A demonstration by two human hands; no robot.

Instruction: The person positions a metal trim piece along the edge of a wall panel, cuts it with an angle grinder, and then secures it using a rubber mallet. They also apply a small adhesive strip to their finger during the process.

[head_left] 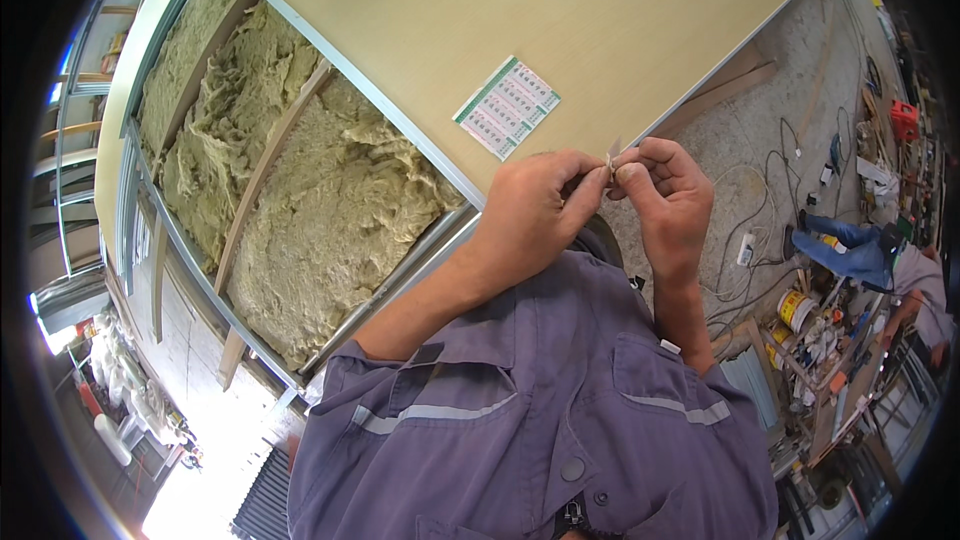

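In front of my chest, my left hand [545,202] and my right hand [668,195] meet at the fingertips. Both are closed in a pinch on a small pale scrap [611,162], mostly covered by the fingers, so its kind is unclear. Just beyond the left hand, a sheet of white labels with green edges [507,108] lies flat on a pale yellow panel [400,15]. Neither hand touches that sheet. To the left of my left forearm is a metal frame [345,70] filled with yellowish mineral wool [330,210].
Curved wooden strips [265,180] cross the wool. On the right, cables [785,175] trail over the concrete floor. Another person in blue trousers [850,252] is by a clutter of tools, boards and a white-and-yellow bucket [795,310]. A red box [904,121] stands farther back.
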